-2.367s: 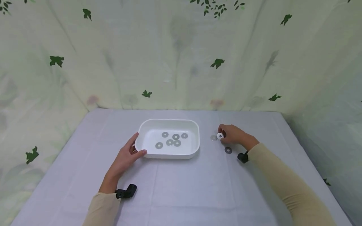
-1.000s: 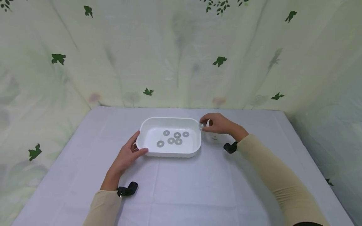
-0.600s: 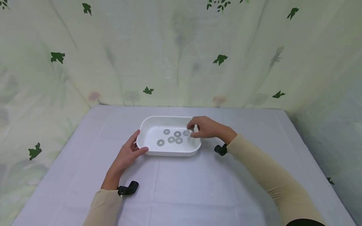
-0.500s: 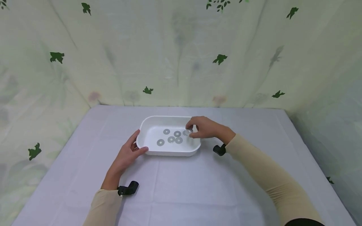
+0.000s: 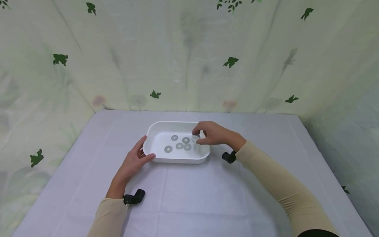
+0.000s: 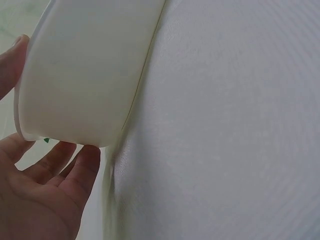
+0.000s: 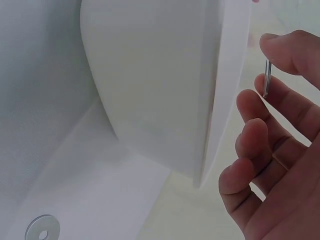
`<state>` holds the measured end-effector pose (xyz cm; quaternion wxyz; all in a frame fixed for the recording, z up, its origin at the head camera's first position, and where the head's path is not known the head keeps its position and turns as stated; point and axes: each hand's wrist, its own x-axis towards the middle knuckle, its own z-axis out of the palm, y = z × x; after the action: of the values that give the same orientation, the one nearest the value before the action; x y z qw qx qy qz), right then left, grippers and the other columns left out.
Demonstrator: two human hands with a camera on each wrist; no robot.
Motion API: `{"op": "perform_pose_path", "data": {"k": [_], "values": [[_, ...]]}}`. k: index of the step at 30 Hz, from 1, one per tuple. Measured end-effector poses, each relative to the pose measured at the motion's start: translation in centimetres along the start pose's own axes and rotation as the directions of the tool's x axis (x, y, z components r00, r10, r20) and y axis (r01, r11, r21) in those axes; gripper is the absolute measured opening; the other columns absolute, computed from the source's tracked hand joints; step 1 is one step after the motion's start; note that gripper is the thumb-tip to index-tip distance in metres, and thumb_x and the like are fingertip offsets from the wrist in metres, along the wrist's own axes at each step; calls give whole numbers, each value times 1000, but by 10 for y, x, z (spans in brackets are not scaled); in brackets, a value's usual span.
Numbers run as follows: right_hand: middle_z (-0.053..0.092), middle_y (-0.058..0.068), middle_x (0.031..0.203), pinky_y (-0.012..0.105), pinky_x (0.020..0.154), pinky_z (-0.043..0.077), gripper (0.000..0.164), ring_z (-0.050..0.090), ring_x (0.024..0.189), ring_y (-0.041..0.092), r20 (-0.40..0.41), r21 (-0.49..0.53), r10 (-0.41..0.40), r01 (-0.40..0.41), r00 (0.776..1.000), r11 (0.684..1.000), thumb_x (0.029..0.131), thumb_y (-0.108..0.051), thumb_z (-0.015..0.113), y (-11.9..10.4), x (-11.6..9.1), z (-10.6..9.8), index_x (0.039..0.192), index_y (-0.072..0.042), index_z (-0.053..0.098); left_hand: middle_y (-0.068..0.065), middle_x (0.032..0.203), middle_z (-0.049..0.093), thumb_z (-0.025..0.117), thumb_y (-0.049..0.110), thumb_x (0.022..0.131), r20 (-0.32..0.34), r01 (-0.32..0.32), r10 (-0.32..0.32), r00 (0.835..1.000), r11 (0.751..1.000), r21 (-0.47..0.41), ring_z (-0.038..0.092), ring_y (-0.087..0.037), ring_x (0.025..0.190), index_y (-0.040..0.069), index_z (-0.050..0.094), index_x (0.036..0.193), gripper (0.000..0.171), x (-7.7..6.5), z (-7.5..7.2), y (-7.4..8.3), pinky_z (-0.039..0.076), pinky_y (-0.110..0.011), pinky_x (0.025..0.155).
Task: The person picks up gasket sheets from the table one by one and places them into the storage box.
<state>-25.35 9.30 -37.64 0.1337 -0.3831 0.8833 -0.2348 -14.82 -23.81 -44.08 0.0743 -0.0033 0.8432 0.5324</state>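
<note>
A white plastic tray [image 5: 177, 161] lies on the table, with several flat metal washers [image 5: 168, 149] spread over its floor. My left hand [image 5: 134, 163] grips the tray's left end, thumb at the near corner and fingers along the end wall; the left wrist view shows this hand [image 6: 47, 195] against the tray's outside. Over the right part of the tray, my right hand [image 5: 214, 133] pinches a washer [image 5: 195, 138] between thumb and fingertips. In the right wrist view that washer [image 7: 267, 78] appears edge-on, raised beyond the tray's rim.
A loose washer [image 7: 43, 229] lies on the white-clothed table [image 5: 189, 197] outside the tray, seen in the right wrist view. Behind the table hangs a pale curtain [image 5: 189, 65] with green leaf shapes.
From the table right of the tray, my right hand has carried a washer left, over the rim and above the tray. My left hand keeps its hold on the tray.
</note>
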Motion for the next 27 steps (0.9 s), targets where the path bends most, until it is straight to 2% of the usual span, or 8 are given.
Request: {"op": "perform_pose_path", "data": {"k": [5, 10, 14, 21, 27], "values": [[66, 3, 113, 28, 78, 48, 33, 61, 99, 30, 4, 26, 2, -2, 1000, 1000, 89, -20, 72, -1, 0, -1, 121, -11, 69, -13, 167, 19, 73, 27, 91, 4, -1, 1, 1000, 1000, -4, 38, -36, 146, 24, 10, 161, 94, 0, 0, 0, 39, -2, 84], [65, 8, 117, 27, 75, 47, 37, 57, 87, 20, -8, 3, 10, -9, 1000, 1000, 90, -23, 72, 3, -1, -3, 124, -13, 68, -11, 167, 19, 73, 28, 91, 4, 10, -10, 1000, 1000, 7, 38, -35, 147, 25, 10, 161, 94, 1, 1, -1, 39, -2, 85], [64, 9, 118, 28, 72, 46, 34, 54, 80, 17, -56, 4, 23, -23, 998, 1000, 90, -20, 71, 9, -7, -9, 123, -13, 68, -11, 167, 19, 73, 30, 91, 5, 14, -14, 1000, 1000, 19, 39, -34, 146, 26, 10, 161, 94, 1, 2, 0, 39, -2, 85], [66, 10, 117, 30, 71, 47, 30, 54, 80, 20, -161, 31, 87, -83, 983, 996, 92, -18, 69, 30, -33, -22, 121, -12, 68, -12, 167, 19, 72, 30, 91, 7, -1, 1, 1000, 1000, 13, 39, -35, 145, 26, 10, 161, 94, 1, 1, 2, 38, -1, 84], [67, 13, 117, 33, 77, 49, 30, 57, 87, 21, -189, 66, 129, -119, 974, 991, 93, -13, 66, 59, -62, -26, 122, -8, 65, -10, 167, 19, 73, 31, 91, 6, 10, -10, 1000, 1000, 20, 39, -34, 146, 26, 10, 161, 94, 2, 0, 1, 39, -2, 85]]}}
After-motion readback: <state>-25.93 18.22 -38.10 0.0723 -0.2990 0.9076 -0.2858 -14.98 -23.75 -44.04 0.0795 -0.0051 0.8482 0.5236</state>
